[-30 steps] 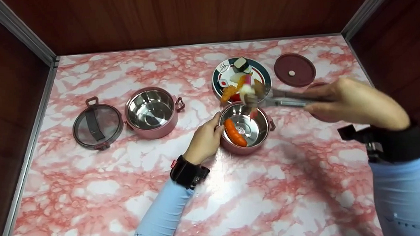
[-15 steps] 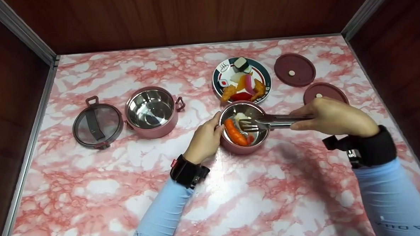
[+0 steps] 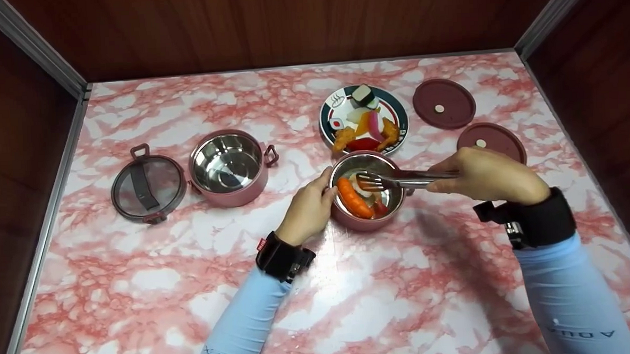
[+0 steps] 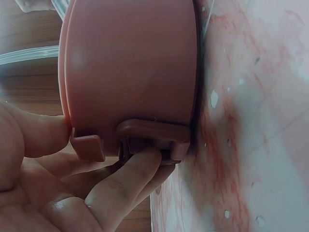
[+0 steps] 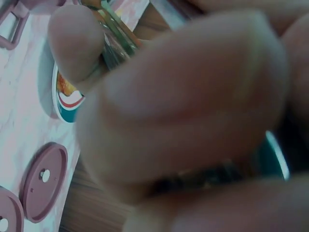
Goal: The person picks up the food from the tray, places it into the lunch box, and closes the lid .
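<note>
My left hand (image 3: 307, 212) steadies a small pink pot (image 3: 362, 225) with a steel inside. In the left wrist view the thumb presses near the rim, and fingers curl round the side handle (image 4: 154, 129). My right hand (image 3: 488, 177) grips metal tongs (image 3: 419, 179), whose forked ends reach into the pot. Inside lie an orange sausage (image 3: 354, 201), a small red piece (image 3: 380, 209) and a pale piece (image 3: 366, 192) under the tongs' tips; whether the tips still pinch it, I cannot tell. Blurred fingers cover most of the tongs (image 5: 117, 41) in the right wrist view.
Behind the pot, a patterned plate (image 3: 329, 103) bears several pieces of food. Two dark red discs (image 3: 444, 94) with pale knobs lie to the right. Leftward stand a second pink pot (image 3: 236, 197) and a clear-topped lid (image 3: 161, 183).
My right hand has come left and lower, bringing the tongs from above the pot's far rim down into it. The pale piece is now inside the pot. My left hand has stayed put.
</note>
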Motion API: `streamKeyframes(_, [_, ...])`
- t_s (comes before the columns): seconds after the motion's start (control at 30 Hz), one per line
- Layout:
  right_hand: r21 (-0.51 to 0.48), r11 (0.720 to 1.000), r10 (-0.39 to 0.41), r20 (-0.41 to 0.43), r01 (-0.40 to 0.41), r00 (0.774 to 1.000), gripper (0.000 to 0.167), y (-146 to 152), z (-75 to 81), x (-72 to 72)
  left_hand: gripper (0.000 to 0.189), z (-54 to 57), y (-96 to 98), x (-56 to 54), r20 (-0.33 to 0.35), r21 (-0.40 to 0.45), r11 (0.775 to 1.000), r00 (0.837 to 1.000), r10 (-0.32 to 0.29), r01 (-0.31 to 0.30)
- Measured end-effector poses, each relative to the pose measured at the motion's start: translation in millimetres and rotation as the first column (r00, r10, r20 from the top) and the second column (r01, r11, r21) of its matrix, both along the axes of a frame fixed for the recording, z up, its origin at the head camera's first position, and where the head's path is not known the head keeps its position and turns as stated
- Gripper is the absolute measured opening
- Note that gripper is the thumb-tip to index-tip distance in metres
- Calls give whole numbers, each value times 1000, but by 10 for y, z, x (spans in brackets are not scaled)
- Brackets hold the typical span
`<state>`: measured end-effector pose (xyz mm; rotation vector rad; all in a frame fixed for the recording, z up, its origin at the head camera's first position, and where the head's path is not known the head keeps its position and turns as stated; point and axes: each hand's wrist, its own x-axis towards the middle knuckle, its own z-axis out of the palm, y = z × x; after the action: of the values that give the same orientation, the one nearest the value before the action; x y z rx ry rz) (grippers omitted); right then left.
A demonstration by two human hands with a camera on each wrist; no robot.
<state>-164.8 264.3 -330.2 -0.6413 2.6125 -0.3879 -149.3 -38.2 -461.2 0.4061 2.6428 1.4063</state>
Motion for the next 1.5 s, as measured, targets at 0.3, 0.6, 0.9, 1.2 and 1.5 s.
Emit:
streamKeyframes(0.3, [64,997,36,-78,-31,996,14,-27,66,20,51,1,-1,-2,-11,2,1000,1000,-6,6])
streamKeyframes(0.6, [60,998,31,-38,-29,999,15,-57,52,15,52,-13,-2,-13,-10,-3,1000,1000,4,-4])
streamKeyframes(0.9, [-6,995,99,16,-98,995,15,-32,-22,-7,53,-22,-7,-2,-4,4,1000,1000,6,-6])
streamKeyframes(1.2, [-9,997,75,44,-75,996,18,-6,-27,-3,52,-22,-11,0,-24,2,1000,1000,-6,6])
streamKeyframes(1.5, [-24,1000,15,-5,-16,1000,36,108,96,30,52,-6,-1,1,-20,9,1000,1000,-11,12])
